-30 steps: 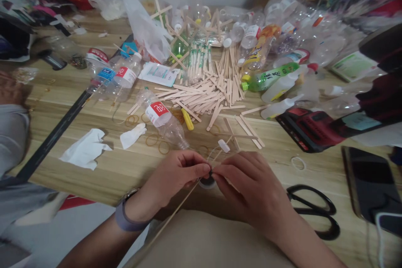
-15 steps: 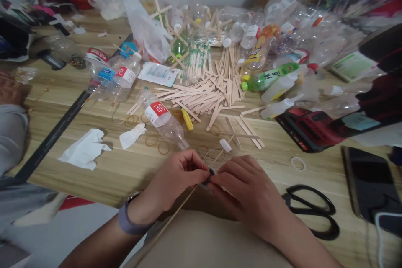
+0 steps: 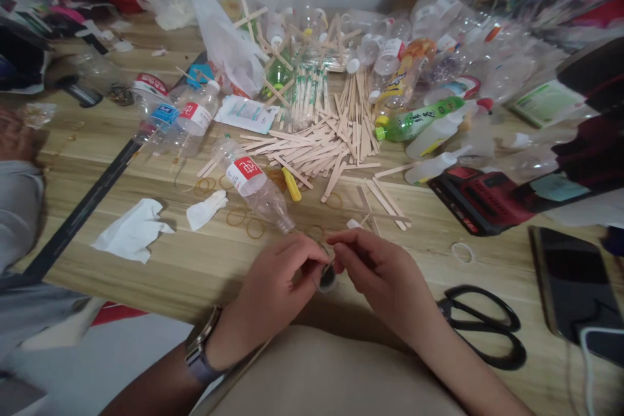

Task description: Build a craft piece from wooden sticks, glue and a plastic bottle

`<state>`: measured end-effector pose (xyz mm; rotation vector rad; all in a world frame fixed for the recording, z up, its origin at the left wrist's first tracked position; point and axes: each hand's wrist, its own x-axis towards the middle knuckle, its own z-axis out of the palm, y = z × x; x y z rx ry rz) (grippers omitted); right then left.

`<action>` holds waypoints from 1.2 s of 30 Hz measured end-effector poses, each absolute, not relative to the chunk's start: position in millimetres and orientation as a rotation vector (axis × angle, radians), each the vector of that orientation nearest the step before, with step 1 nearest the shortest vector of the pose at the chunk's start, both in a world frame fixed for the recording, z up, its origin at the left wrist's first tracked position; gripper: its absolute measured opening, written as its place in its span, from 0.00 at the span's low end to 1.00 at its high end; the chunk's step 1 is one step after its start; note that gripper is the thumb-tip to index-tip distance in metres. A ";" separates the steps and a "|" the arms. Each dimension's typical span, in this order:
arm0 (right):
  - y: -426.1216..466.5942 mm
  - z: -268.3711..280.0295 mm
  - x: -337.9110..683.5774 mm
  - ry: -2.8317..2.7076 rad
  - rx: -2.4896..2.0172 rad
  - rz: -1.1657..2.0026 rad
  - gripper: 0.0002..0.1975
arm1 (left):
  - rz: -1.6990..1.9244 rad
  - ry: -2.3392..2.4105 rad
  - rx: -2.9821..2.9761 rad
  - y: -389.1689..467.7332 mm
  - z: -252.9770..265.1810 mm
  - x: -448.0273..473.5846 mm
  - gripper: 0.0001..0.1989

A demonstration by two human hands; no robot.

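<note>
My left hand (image 3: pixel 280 286), wearing a wristwatch (image 3: pixel 202 341), is closed in a pinch at a small dark round piece with a pale rim (image 3: pixel 326 279). My right hand (image 3: pixel 385 279) is also pinched, its fingertips just beside that piece. What lies between the right fingertips is too small to make out. Part of a thin stick (image 3: pixel 252 363) shows below my left wrist; the rest is hidden. Just beyond the right fingers is a white cap (image 3: pixel 353 224), partly covered. Pointing its neck at my hands, a clear bottle with a red-and-white label (image 3: pixel 251 179) lies on the table.
A heap of wooden sticks (image 3: pixel 316 149) spreads across the middle. Black-handled scissors (image 3: pixel 482 325), a phone (image 3: pixel 575 279) and a red-black power tool (image 3: pixel 487 201) lie right. Tissues (image 3: pixel 134 231) and rubber bands (image 3: pixel 236 216) are left. Another person's hand (image 3: pixel 13 133) rests at the far left.
My left hand has rolled over, turning the watch face up. My right hand has lifted and its fingers have shifted above the dark piece. The white cap is now lower and partly hidden.
</note>
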<state>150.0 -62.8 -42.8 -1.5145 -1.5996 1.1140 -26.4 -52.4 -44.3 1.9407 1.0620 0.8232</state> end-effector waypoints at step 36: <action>-91.7 -49.3 172.1 -1.898 -1.293 0.880 0.09 | 0.743 0.990 1.171 -55.7 -48.5 -26.0 0.15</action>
